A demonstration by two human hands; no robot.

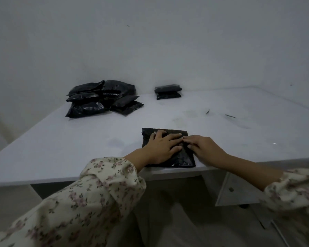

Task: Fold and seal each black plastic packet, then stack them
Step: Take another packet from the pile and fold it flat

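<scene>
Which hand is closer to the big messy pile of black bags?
Left. The left hand lies right of the pile; the right hand is farther right.

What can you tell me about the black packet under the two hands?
The black packet is a squarish pouch of shiny, wrinkled plastic that catches the light. It lies flat on the white table, close to the near edge. The left hand presses down on it with its fingers spread, and the right hand touches its middle with its fingertips. The hands hide much of its top.
</scene>
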